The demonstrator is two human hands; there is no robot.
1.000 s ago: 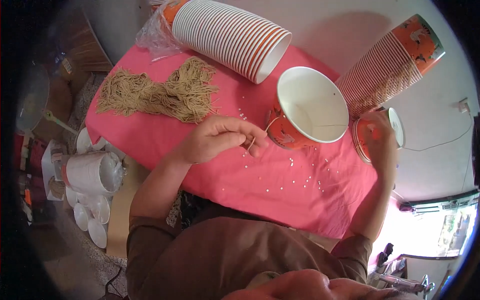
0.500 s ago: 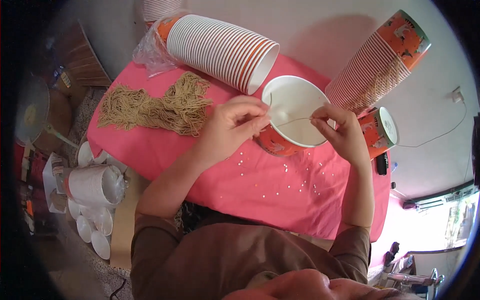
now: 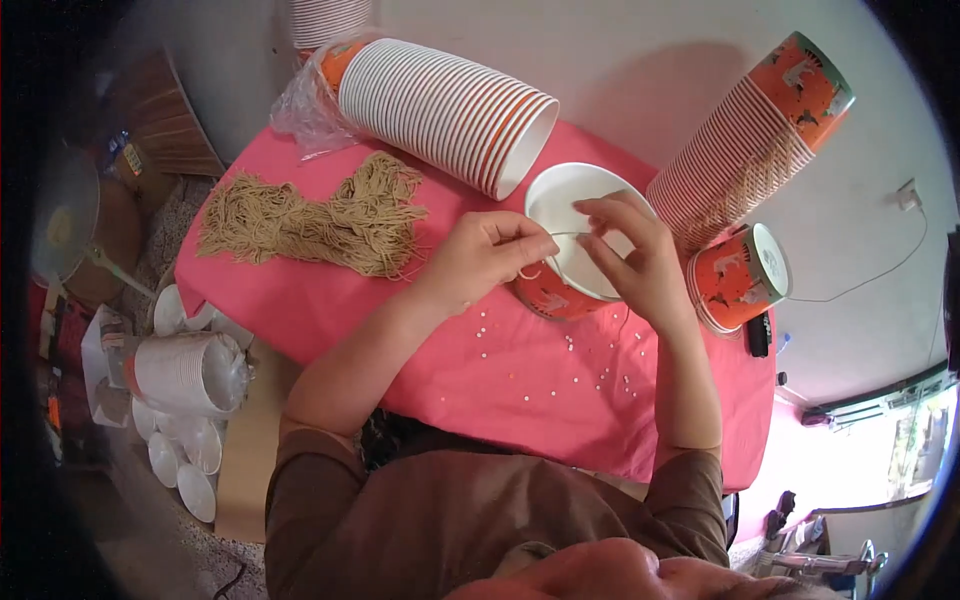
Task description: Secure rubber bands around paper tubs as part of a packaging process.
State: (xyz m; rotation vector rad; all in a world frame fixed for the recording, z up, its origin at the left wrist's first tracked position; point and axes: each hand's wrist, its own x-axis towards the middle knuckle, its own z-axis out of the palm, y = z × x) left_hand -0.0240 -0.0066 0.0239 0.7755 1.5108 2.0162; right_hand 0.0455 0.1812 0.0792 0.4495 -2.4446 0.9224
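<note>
Two hands meet at the orange paper cup near the pink table's far edge. Left hand pinches a thin string; right hand, fingers loosely curled, touches the string over the cup's mouth.

A crinkled clear plastic bag wraps the base of the lying cup stack, top left

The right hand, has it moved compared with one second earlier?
Yes. The right hand went left, away from the small cup stack lying on the pink cloth, and now sits at the open cup opposite the left hand.
</note>
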